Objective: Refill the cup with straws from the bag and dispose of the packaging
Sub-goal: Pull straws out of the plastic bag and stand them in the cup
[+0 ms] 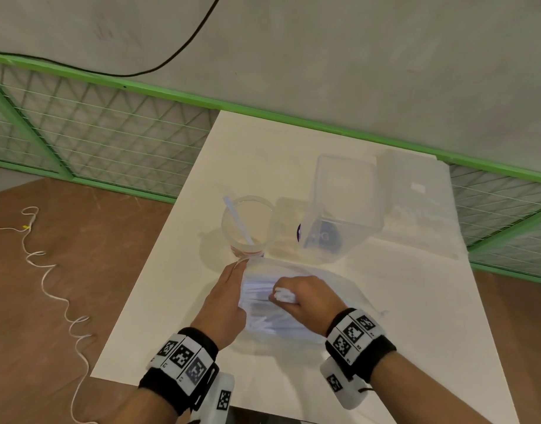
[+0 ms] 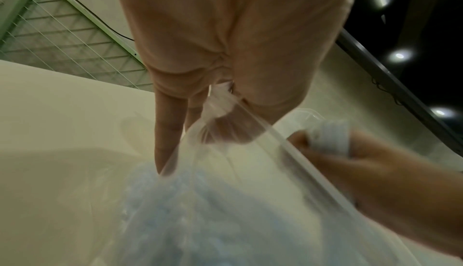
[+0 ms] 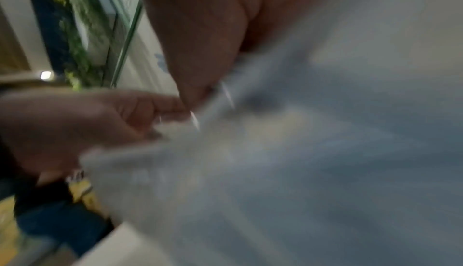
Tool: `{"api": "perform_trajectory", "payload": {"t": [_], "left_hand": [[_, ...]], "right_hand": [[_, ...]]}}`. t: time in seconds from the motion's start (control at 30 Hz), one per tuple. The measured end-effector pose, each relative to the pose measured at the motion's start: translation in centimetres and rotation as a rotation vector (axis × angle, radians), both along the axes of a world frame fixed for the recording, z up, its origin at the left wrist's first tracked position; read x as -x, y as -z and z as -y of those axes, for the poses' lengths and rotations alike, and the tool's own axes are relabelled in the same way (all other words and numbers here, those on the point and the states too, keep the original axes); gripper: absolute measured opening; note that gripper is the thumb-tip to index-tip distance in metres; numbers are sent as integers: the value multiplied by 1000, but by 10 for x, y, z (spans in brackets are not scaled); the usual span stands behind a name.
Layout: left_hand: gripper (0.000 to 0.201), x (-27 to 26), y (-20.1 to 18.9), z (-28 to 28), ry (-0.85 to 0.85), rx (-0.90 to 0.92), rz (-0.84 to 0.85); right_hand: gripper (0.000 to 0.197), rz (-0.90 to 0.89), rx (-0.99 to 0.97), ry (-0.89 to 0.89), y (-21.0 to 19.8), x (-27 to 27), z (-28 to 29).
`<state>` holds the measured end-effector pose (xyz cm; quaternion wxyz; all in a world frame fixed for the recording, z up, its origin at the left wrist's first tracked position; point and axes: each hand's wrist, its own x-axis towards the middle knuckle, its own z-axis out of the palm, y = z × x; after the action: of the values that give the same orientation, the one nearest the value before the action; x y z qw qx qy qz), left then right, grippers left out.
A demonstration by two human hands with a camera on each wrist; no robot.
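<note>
While left hand [image 1: 224, 296] pinches crinkly bag [image 1: 293, 325], right hand [image 1: 305, 296] grips straws [image 1: 283, 295].

L hand [image 1: 224, 296] fingers extended, thumb pinching; R hand [image 1: 305, 293] fisted, palm down; wrists near.

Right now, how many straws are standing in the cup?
1. A single straw leans inside the clear cup on the table; the others are in the bag or the right hand.
</note>
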<state>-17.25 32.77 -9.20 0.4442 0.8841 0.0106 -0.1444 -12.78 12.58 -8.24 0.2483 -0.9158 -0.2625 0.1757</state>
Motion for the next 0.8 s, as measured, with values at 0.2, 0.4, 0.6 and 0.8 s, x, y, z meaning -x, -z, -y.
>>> {"api": "perform_trajectory", "payload": {"t": [0.2,0.4,0.6,0.8], "left_hand": [[89,2,0,1,0,13,-6],[90,1,-3,3,-7,-19,12],[89,6,-2,3,-5,-34,15],[90,6,-4,0,-11,-14,-10]], "right_hand": [[19,23,-110,27,-35,-2,-3],[32,-1,392,-260,3,13,-30],[19,84,394,-249,8,15,-28],[33,127,208,-105,-11,14,-17]]}}
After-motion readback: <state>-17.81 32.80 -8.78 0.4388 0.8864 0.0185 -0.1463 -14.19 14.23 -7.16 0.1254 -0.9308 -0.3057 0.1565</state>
